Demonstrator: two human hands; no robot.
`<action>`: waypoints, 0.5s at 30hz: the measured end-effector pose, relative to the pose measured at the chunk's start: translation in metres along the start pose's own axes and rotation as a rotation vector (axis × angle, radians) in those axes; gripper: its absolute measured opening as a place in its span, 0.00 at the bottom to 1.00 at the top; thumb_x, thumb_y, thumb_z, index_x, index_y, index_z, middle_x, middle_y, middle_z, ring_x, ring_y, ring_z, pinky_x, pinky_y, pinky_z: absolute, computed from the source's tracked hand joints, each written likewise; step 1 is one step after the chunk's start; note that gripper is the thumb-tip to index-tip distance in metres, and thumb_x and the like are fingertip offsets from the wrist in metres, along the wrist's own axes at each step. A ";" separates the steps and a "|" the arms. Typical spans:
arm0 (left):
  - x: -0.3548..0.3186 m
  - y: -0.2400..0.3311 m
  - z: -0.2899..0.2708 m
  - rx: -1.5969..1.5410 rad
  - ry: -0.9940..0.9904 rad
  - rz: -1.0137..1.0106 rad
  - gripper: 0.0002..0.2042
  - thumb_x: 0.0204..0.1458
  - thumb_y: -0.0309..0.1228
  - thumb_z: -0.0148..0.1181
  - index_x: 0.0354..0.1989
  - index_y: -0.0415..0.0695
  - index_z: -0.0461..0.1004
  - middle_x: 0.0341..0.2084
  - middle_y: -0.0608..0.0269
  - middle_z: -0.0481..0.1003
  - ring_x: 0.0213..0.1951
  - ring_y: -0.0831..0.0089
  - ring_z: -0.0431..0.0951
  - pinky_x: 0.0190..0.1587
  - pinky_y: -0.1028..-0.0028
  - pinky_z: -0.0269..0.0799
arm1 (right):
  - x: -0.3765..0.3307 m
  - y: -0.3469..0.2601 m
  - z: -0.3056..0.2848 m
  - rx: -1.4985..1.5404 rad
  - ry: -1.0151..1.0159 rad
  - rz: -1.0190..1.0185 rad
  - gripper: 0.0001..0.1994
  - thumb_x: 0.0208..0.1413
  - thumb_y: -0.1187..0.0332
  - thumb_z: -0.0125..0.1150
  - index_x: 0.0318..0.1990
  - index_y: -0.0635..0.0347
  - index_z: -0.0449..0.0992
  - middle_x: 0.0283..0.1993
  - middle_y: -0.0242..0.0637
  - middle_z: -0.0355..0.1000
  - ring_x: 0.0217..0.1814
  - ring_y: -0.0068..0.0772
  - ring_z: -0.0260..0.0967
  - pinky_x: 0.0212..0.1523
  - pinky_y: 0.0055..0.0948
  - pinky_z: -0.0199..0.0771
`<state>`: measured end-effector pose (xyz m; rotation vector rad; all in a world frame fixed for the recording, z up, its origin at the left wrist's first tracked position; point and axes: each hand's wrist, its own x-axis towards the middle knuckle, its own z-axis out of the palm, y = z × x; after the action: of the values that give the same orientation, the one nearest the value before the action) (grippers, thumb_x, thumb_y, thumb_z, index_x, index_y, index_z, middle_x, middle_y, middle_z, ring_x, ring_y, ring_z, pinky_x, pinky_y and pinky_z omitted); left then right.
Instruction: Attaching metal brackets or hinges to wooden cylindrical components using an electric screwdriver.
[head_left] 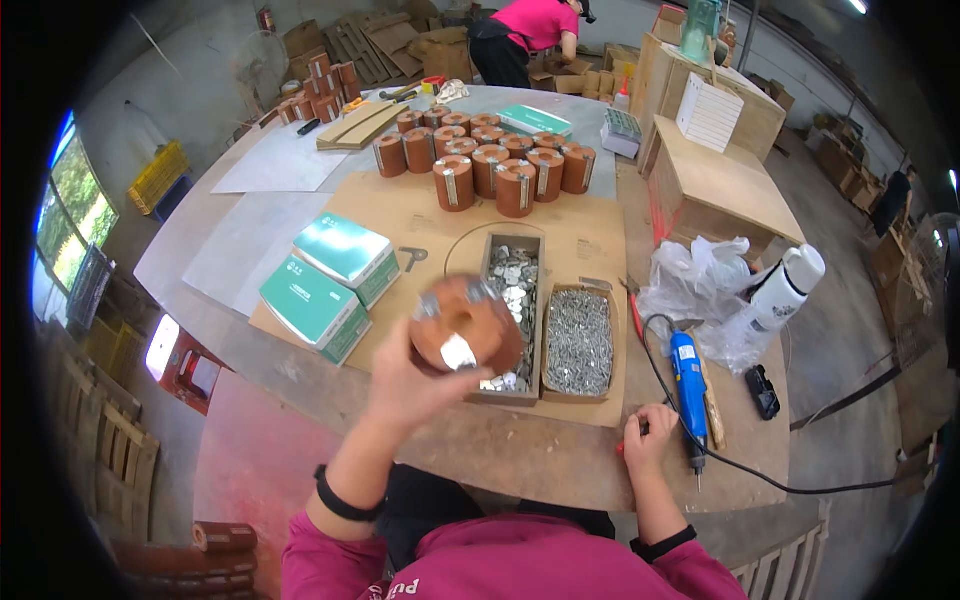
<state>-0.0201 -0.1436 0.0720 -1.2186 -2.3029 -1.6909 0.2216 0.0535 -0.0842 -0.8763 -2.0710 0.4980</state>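
Note:
My left hand (396,385) is closed round a reddish-brown cylinder (490,335) with a central hole and metal clips on its rim, lifted over the table and slightly blurred. Under and beside it stands a long box of flat metal pieces (515,275). A carton of small screws (580,345) adjoins that box on the right. My right hand (650,432) rests closed at the table's front edge; a bit of red shows by its fingers, but what it grips cannot be made out. Just right of it lies a blue electric screwdriver (689,375) with a black cord.
Several finished-looking cylinders (515,190) stand grouped at the back. Green-and-white boxes (315,305) lie on the left. A clear plastic bag (700,280), white bottle (788,290) and black battery-like piece (762,392) occupy the right. A person in pink (530,30) bends beyond the table.

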 end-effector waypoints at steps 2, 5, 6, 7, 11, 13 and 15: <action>0.037 -0.009 -0.004 0.071 0.071 0.030 0.31 0.24 0.38 0.73 0.37 0.36 0.66 0.30 0.54 0.73 0.33 0.66 0.76 0.35 0.72 0.71 | 0.000 -0.003 0.008 -0.031 0.035 -0.001 0.05 0.34 0.76 0.53 0.22 0.60 0.64 0.29 0.40 0.60 0.36 0.43 0.55 0.38 0.35 0.55; 0.087 -0.034 0.011 0.083 0.042 -0.227 0.31 0.25 0.37 0.72 0.38 0.35 0.66 0.32 0.53 0.73 0.35 0.64 0.75 0.37 0.71 0.70 | 0.000 0.005 0.010 -0.097 0.082 -0.001 0.06 0.34 0.77 0.52 0.22 0.60 0.62 0.29 0.42 0.57 0.35 0.43 0.54 0.37 0.36 0.54; 0.101 -0.051 0.014 0.132 0.065 -0.166 0.31 0.26 0.37 0.72 0.39 0.34 0.66 0.33 0.52 0.73 0.36 0.63 0.75 0.38 0.71 0.70 | 0.000 0.002 0.009 -0.081 0.038 0.024 0.06 0.33 0.77 0.52 0.22 0.61 0.63 0.29 0.43 0.57 0.35 0.44 0.54 0.37 0.38 0.54; 0.115 -0.069 0.023 0.171 0.078 -0.104 0.31 0.26 0.37 0.72 0.39 0.34 0.65 0.34 0.51 0.73 0.37 0.63 0.75 0.40 0.70 0.70 | 0.001 0.000 0.008 -0.076 -0.002 0.054 0.06 0.33 0.77 0.52 0.22 0.62 0.63 0.29 0.44 0.57 0.36 0.46 0.54 0.38 0.39 0.54; 0.171 -0.136 0.056 0.158 0.031 -0.272 0.31 0.27 0.39 0.70 0.40 0.34 0.65 0.36 0.50 0.72 0.40 0.62 0.74 0.41 0.69 0.69 | 0.002 -0.003 0.009 -0.053 -0.036 0.044 0.06 0.31 0.76 0.51 0.21 0.62 0.62 0.28 0.44 0.57 0.34 0.46 0.54 0.36 0.39 0.54; 0.198 -0.133 0.070 0.065 -0.009 -0.388 0.31 0.28 0.39 0.70 0.40 0.34 0.65 0.37 0.49 0.72 0.40 0.62 0.73 0.41 0.68 0.69 | 0.002 -0.001 0.008 -0.065 -0.030 0.051 0.05 0.31 0.76 0.51 0.20 0.62 0.62 0.28 0.44 0.57 0.34 0.45 0.54 0.36 0.39 0.54; 0.218 -0.153 0.084 -0.028 -0.041 -0.509 0.32 0.28 0.40 0.70 0.40 0.34 0.64 0.38 0.48 0.71 0.40 0.61 0.73 0.41 0.68 0.69 | 0.002 -0.002 0.008 -0.044 -0.066 0.067 0.05 0.31 0.76 0.52 0.20 0.61 0.62 0.28 0.44 0.58 0.34 0.45 0.54 0.35 0.39 0.54</action>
<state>-0.2292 0.0330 0.0158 -0.7056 -2.7970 -1.8435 0.2139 0.0531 -0.0865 -0.9696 -2.1253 0.5258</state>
